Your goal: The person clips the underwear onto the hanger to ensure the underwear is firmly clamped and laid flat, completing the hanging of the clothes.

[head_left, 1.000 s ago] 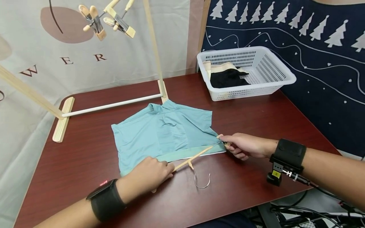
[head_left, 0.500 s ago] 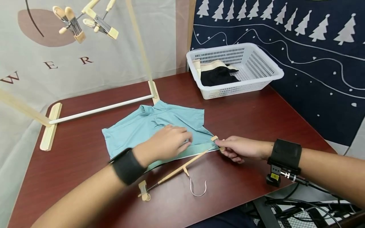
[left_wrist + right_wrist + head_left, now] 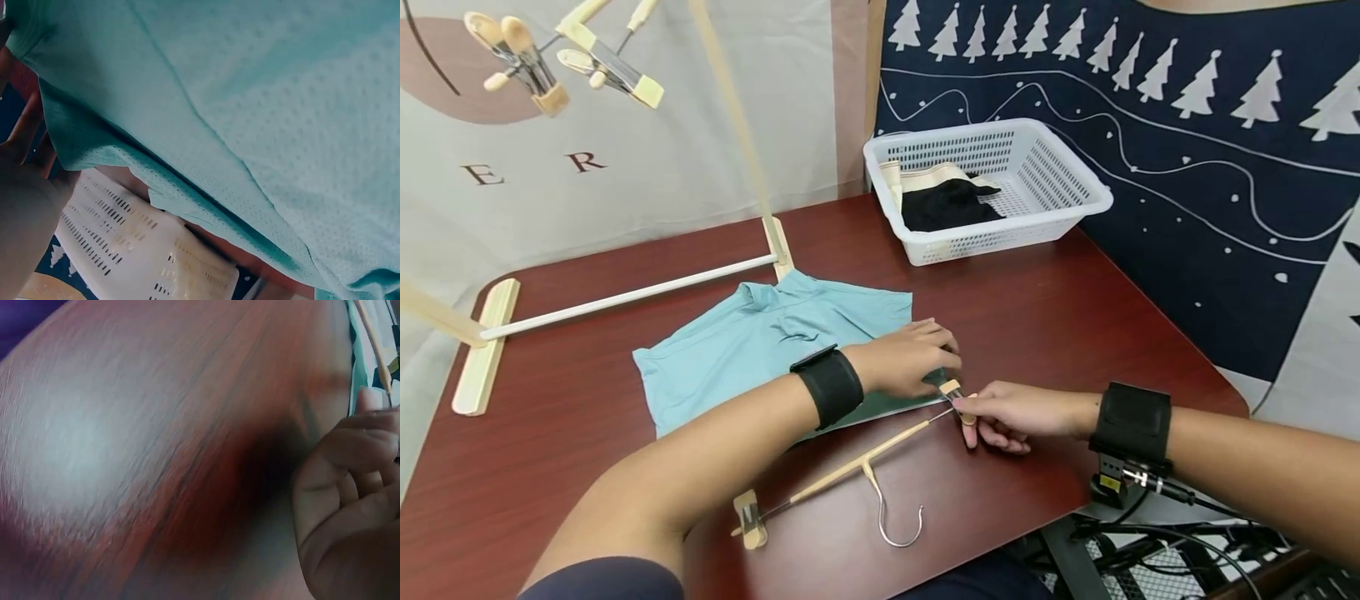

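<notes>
Moved from the garment's middle, the left hand (image 3: 910,358) now pinches the right waistband corner of the teal shorts (image 3: 752,350), lying flat mid-surface. Right hand (image 3: 1007,412) pinches the clip of the wooden hanger (image 3: 850,467) beside it.

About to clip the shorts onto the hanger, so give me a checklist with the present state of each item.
1. Right hand pinches the hanger's right clip: ok.
2. Left hand holds the shorts edge at that clip: ok.
3. Fabric between the clip's jaws: cannot tell, fingers hide it.
4. Other clip free on the table, off the fabric: ok.
5. Shorts lying flat: not ok, wrinkled near the top.
</notes>
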